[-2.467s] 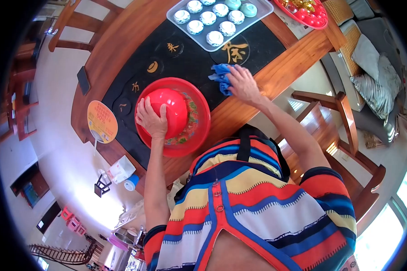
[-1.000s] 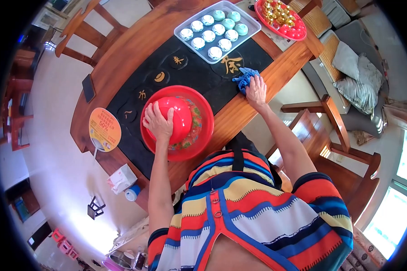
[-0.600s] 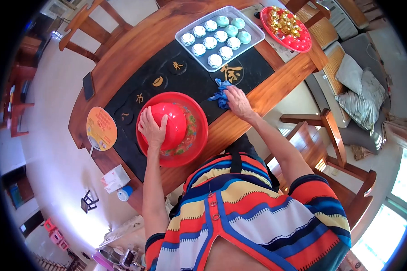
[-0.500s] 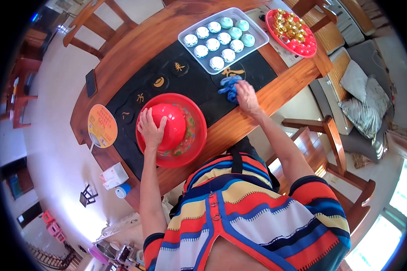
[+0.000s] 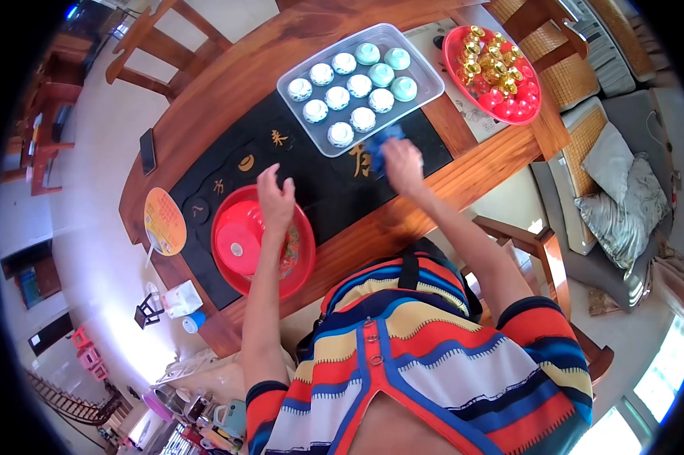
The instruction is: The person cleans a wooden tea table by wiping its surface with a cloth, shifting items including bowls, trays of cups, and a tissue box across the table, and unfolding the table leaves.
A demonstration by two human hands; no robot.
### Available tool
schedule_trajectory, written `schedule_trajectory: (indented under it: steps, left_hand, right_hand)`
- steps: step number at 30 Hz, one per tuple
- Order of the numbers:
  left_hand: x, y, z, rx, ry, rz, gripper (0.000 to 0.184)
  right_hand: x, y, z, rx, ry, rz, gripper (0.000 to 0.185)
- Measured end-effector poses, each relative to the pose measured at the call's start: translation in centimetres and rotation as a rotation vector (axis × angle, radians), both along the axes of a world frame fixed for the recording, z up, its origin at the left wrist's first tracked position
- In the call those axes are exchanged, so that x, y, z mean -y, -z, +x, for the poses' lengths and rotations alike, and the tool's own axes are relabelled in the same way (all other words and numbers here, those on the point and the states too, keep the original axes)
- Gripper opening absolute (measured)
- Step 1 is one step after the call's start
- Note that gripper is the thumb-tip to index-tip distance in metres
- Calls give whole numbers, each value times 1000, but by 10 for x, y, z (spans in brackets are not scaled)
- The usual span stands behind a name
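Observation:
My left hand (image 5: 276, 201) is raised over the right part of the red basin (image 5: 305, 254), fingers apart and nothing in them. An upturned red bowl (image 5: 237, 236) lies in the basin, its base showing. My right hand (image 5: 403, 164) is closed on a blue cloth (image 5: 385, 142), which touches the black inlaid panel (image 5: 334, 189) close to the gold characters. Just beyond the cloth is a clear tray (image 5: 436, 89) with several patterned white cups and pale green cups.
A red plate (image 5: 449, 45) holding gold cups stands at the back right. On the left are a phone (image 5: 147, 151), a round orange fan (image 5: 165, 220), a tissue pack (image 5: 181, 299) and a blue-lidded container (image 5: 194, 322). A wooden chair (image 5: 547, 258) is beside the table's right edge.
My left hand has come off the red bowl and moved right. The cloth, in my right hand, has shifted toward the tray. The camera view has shifted too.

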State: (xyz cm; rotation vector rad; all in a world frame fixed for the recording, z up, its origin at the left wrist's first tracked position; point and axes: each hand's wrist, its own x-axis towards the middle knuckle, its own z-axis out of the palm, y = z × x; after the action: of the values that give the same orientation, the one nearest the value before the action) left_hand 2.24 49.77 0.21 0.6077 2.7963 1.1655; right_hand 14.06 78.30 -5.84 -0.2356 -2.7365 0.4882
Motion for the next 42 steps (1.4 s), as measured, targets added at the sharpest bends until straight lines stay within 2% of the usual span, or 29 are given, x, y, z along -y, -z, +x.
schedule_trajectory:
  steps: [1,2,4,6,8,9,11,12,14,15,17,18,20,23,26,29,31,35,40,42]
  left_hand:
    - [-21,1,0,89,-13,36,45]
    - [-40,1,-2,176,-27,74,46]
    - [-62,20,-12,219,-66,101,49]
    - [-76,35,-21,384,-181,157,53]
    - [-87,45,-30,408,-215,162,56]
    - [-89,58,-36,409,-225,164,55]
    - [-101,43,-36,489,-259,219,54]
    - [-105,40,-38,492,-258,219,54]
    - [-112,37,-43,556,-304,226,54]
    - [-118,22,-43,629,-322,201,50]
    - [-112,51,-53,554,-268,126,48]
    - [-109,63,-55,479,-217,56,47]
    - [-114,51,-51,495,-237,57,45]
    - [-113,46,-48,503,-249,42,45]
    - [-108,58,-42,473,-235,64,46]
    - [-97,62,-22,479,-241,111,48]
    - [-89,61,-4,459,-245,78,49]
    - [-76,57,39,416,-225,60,50]
    - [-66,50,96,464,-205,49,50]
    - [-64,52,113,540,-178,70,51]
  right_hand:
    - [10,-4,8,-121,-170,5,30]
    - [12,-7,16,-89,-274,87,31]
    - [-8,-12,26,-4,-292,64,29]
    - [-42,-1,34,99,-117,67,30]
    - [-75,-9,35,54,78,-51,27]
    - [-93,-6,31,62,73,-47,27]
    - [-126,5,14,278,221,-449,31]
    - [-131,-2,3,280,223,-448,31]
    - [-132,-31,-27,388,428,-680,52]
    - [-135,-33,-39,389,430,-682,52]
    - [-143,-32,-58,464,644,-958,66]
    - [-148,-17,-62,470,645,-958,66]
    - [-158,21,-66,425,655,-1068,60]
    - [-157,19,-66,404,612,-1197,50]
    - [-148,6,-53,400,585,-1080,45]
    - [-143,9,-34,410,590,-1087,45]
    - [-134,-8,-16,432,570,-1039,43]
    - [-125,-4,31,431,541,-1107,43]
    - [-116,-7,95,531,533,-1256,47]
    - [-117,-6,115,537,552,-1228,46]
